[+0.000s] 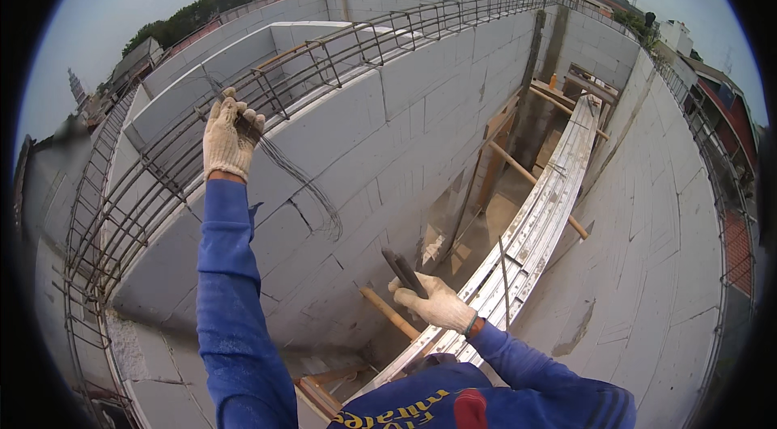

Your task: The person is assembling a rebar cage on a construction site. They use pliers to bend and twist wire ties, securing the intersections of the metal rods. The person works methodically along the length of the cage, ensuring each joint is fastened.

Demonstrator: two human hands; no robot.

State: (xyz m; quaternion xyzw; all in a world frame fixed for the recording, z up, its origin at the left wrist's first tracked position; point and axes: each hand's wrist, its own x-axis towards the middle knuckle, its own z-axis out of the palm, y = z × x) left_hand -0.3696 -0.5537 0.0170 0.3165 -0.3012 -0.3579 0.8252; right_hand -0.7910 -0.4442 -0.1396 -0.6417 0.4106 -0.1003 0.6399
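My left hand [231,138], in a pale knitted glove, is raised at the long rebar cage [324,61] on top of the block wall. Its fingers are closed on a bundle of thin tie wire [303,174], whose loose loops hang down along the wall face. More wire ends stick up past the fingertips beside the bars. My right hand [437,304], gloved too, is lower and in front of my body. It grips a dark pair of pincers [405,271], with two arms pointing up and left; the rest is hidden in the palm.
Grey block walls [461,81] rise on both sides of a deep gap. Long metal planks [530,227] run along it over wooden poles [514,162]. Another rebar cage [716,178] tops the right wall. An orange bottle [553,82] stands at the far end.
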